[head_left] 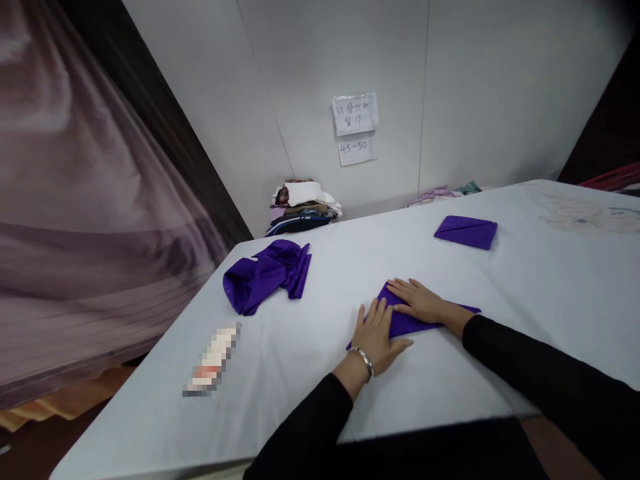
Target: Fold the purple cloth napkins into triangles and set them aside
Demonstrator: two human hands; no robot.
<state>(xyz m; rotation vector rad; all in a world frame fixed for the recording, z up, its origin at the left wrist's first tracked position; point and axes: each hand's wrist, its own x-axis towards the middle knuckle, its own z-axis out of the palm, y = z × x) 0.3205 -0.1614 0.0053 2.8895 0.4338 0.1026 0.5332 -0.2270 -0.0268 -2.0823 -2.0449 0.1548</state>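
Running L-R, purple cloth [409, 325], tip rt

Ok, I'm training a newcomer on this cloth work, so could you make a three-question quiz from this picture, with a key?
1. True or false: the left hand and the right hand both rest on the same purple cloth.
2. Which wrist wears the silver-coloured bracelet? A: right; B: left; C: both.
3. How does the purple bundle on the left differ from the purple piece beyond the hands, to the right?

Key:
1. True.
2. B.
3. The bundle is crumpled; the piece is folded and lies flat.
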